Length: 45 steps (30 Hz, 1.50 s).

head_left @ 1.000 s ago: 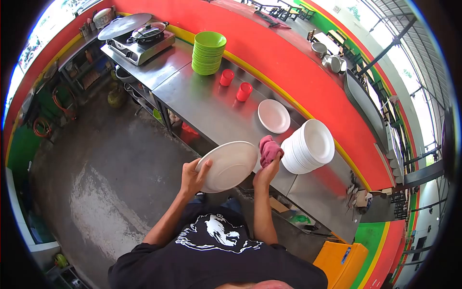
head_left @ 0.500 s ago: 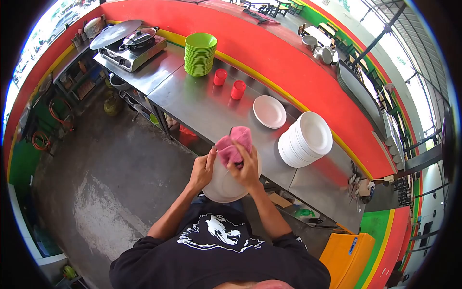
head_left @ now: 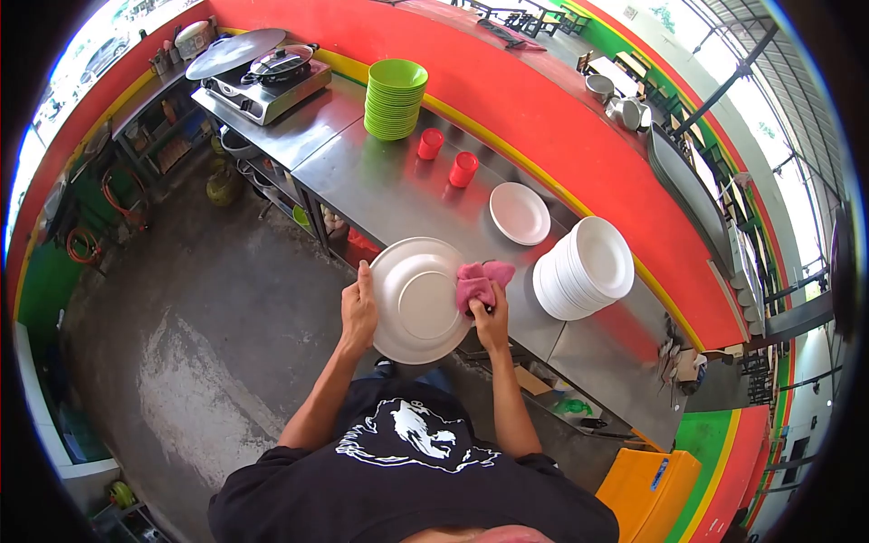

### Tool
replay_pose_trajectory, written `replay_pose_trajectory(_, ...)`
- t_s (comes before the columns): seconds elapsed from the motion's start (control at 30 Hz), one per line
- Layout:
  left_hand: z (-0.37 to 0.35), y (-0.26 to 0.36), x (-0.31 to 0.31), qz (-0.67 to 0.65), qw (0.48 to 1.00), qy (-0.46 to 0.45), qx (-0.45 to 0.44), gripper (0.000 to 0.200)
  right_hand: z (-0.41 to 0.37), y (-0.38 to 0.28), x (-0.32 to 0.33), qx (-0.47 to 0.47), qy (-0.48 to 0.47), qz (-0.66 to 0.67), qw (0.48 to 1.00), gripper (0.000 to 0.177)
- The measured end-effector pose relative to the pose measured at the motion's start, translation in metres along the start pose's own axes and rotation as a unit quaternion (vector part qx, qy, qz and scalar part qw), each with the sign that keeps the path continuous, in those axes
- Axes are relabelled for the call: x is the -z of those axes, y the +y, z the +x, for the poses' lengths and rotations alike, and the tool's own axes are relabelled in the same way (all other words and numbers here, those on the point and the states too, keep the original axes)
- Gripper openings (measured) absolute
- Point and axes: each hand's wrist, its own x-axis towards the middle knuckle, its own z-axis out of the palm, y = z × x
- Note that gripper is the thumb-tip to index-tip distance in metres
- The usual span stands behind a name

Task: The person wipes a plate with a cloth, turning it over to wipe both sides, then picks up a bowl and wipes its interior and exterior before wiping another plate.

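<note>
A white plate [head_left: 398, 312] is held up in front of my body, its round inner face turned towards me. My left hand [head_left: 359, 308] grips its left rim, the thumb pointing up along the edge. At the right rim, my right hand [head_left: 490, 319] is closed on a bunched pink cloth [head_left: 475, 287], which touches the plate's edge. On the steel counter beyond stand a tall stack of white plates [head_left: 579, 276] and, beside it, a single white plate [head_left: 520, 214].
Further left on the steel counter [head_left: 339, 167] are two red cups [head_left: 463, 169], a stack of green bowls [head_left: 396, 100] and a stove [head_left: 272, 90] with a lidded pan. A red wall [head_left: 543, 118] runs behind. An orange box [head_left: 647, 489] stands at lower right.
The cloth has moved from the plate's far side to its right rim with my right hand. The plate is raised and turned so its face shows; my left hand has shifted left.
</note>
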Motion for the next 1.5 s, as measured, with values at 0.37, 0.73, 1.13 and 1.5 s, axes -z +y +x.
replay_pose_trajectory(0.37,-0.015,0.021,-0.025,0.07,0.996,-0.059,0.023,0.066,0.015,-0.086,-0.037,0.184,-0.119,-0.29,0.932,0.101)
replay_pose_trajectory(0.73,-0.006,0.013,-0.021,0.073,0.993,-0.092,0.021,0.063,0.03,-0.101,-0.055,0.243,-0.033,-0.273,0.93,0.049)
replay_pose_trajectory(1.13,0.006,0.007,-0.016,-0.168,0.981,0.077,0.055,0.065,-0.021,-0.038,-0.034,0.162,0.078,0.078,0.981,0.035)
replay_pose_trajectory(1.5,0.005,-0.016,-0.046,-0.166,0.98,0.068,0.085,0.068,-0.043,-0.047,-0.077,0.281,0.011,-0.281,0.918,0.047)
